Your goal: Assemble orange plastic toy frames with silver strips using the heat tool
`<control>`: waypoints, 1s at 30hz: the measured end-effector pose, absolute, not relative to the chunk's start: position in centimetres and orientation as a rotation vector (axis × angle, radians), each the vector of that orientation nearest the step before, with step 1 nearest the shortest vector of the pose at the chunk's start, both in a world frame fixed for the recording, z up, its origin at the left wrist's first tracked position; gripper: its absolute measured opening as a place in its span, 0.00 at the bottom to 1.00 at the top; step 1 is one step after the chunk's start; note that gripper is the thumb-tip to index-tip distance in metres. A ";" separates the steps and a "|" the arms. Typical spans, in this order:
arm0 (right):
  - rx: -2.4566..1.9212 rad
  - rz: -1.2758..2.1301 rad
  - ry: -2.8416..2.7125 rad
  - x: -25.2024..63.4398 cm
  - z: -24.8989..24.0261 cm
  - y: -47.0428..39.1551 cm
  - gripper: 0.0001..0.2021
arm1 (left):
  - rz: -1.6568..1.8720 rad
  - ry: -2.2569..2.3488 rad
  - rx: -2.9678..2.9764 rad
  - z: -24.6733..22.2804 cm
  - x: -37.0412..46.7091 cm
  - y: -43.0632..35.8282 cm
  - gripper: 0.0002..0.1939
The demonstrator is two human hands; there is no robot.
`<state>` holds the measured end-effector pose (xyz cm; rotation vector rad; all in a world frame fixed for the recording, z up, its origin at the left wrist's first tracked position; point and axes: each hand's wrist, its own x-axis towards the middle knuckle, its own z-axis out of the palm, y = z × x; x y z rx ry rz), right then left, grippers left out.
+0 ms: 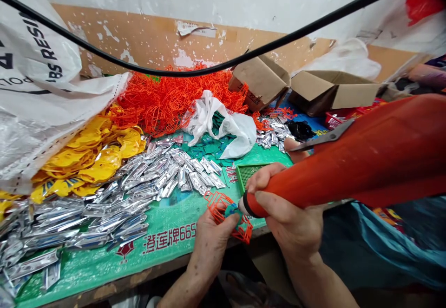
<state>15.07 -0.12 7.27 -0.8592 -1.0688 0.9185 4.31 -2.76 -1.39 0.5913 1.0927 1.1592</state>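
My left hand (209,240) pinches an orange openwork plastic frame (216,200) with a small teal plastic piece (230,210) on it, above the table's front edge. My right hand (294,222) wraps around the front end of a large red power screwdriver (334,173), whose pale nose meets the teal piece. The tip itself is hidden, so I cannot tell whether a screw is there. A grey metal lever (325,138) runs along the tool's side. Just behind my right hand sits a green mesh basket (244,172), partly covered by it.
Silver strips (128,201) spread over the green sheet (174,219), beside yellow plastic parts (101,154). Behind lie an orange frame heap (163,101) and a white bag (239,131) with teal pieces. Cardboard boxes (265,80) stand at the back. A black cable (223,72) sags across the view.
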 end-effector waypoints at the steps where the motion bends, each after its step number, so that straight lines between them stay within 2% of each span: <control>1: -0.856 0.921 -1.074 15.0 7.2 -0.1 0.07 | 1.163 1.089 0.590 -1.3 4.3 -2.7 0.10; 6: -0.854 0.919 -1.053 14.8 7.0 -0.3 0.09 | 1.166 1.089 0.542 -1.4 4.4 -2.7 0.09; 14: -0.878 0.893 -1.070 14.8 6.9 -0.4 0.06 | 1.155 1.092 0.546 -1.5 4.3 -2.8 0.08; 30: -0.878 0.878 -1.040 14.7 7.3 -0.6 0.07 | 1.139 1.103 0.570 -1.2 4.5 -3.0 0.10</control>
